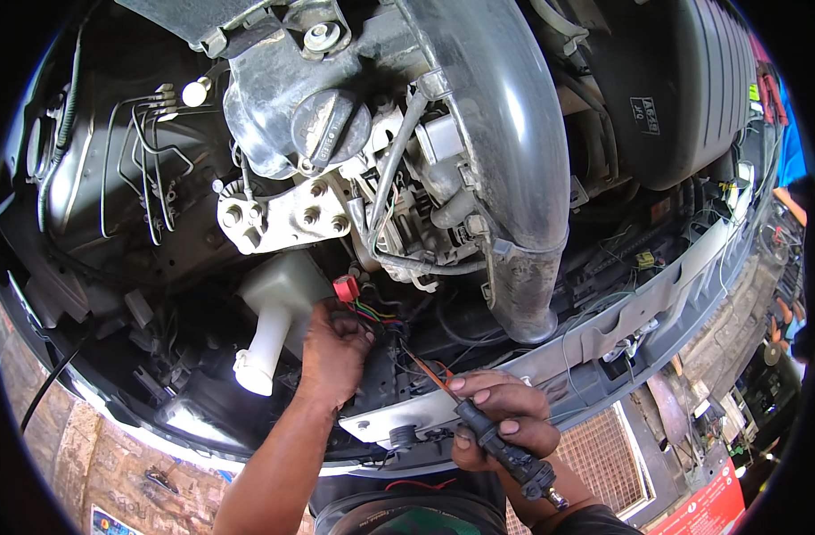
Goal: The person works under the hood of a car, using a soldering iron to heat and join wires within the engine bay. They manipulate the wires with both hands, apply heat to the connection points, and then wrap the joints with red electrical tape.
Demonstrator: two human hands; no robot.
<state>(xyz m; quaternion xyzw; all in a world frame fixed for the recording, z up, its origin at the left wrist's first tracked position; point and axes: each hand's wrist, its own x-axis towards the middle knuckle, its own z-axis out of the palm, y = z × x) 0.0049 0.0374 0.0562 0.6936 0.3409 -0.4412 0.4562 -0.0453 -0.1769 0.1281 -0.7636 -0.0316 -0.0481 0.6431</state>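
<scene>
My left hand [334,349] is closed in a pinch beside the translucent white reservoir [287,290] with its white filler neck [263,349]. Thin coloured wires [372,312] run out of a red connector [346,287] right at its fingertips. What exactly it pinches is partly hidden. Over the front crossmember, my right hand [505,419] grips a black-handled tool [505,453] with a metal fitting at its lower end. The tool's slim reddish-brown shaft [430,373] slants up and left toward the wires; its tip is hard to make out in the dark gap.
Above my hands lie the engine with its black oil cap [330,129], a silver bracket [282,214] and a large black intake duct [514,134]. A black ribbed housing [675,89] fills the upper right. The bumper beam [639,330] curves across the front. Scattered parts lie on the ground at right.
</scene>
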